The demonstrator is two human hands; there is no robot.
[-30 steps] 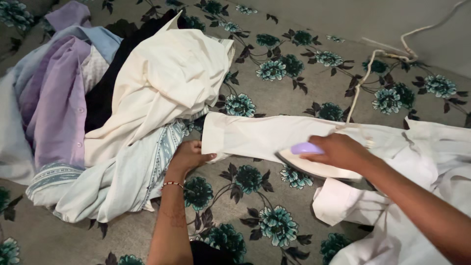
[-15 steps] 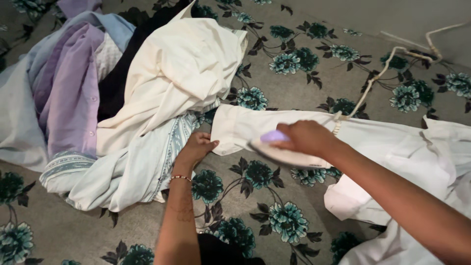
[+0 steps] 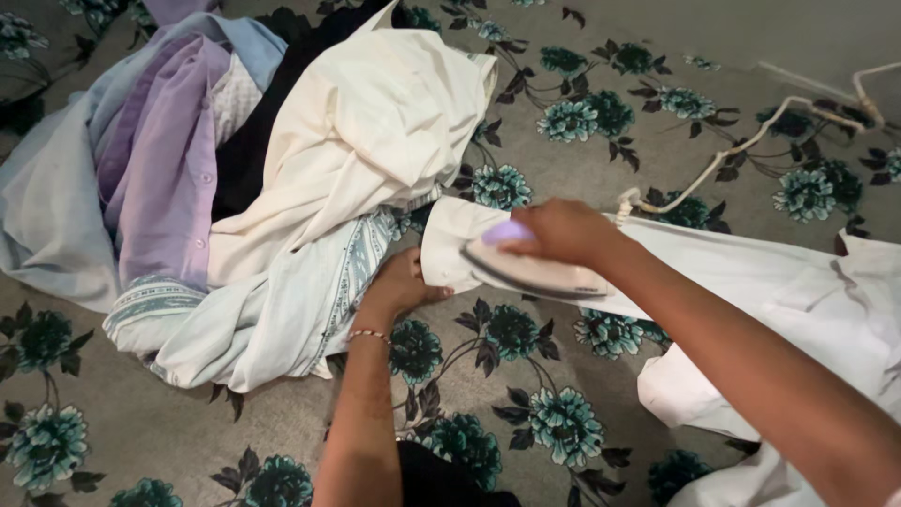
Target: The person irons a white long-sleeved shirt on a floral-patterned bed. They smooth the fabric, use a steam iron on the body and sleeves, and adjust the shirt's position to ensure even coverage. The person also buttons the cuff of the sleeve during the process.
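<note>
Head view, landmark: the white shirt sleeve (image 3: 657, 258), laid flat across the floral sheet (image 3: 563, 141).
Right hand: the right hand (image 3: 561, 230) is wrapped around the lilac handle of the iron (image 3: 526, 272), holding it soleplate down on the sleeve near its cuff.
Left hand: the left hand (image 3: 404, 282) lies flat at the cuff end, fingers pinning the cuff edge and holding nothing.
Change: over the last second the iron has slid along the sleeve toward the cuff, and now sits just beside the left hand.
Meaning: most of the sleeve's length seems pressed; the cuff end is under the iron.
Cord: the white cord (image 3: 741, 145) trails away beyond the sleeve.
Pile: the heap of clothes (image 3: 282, 188) lies just past the cuff, touching the left hand.
</note>
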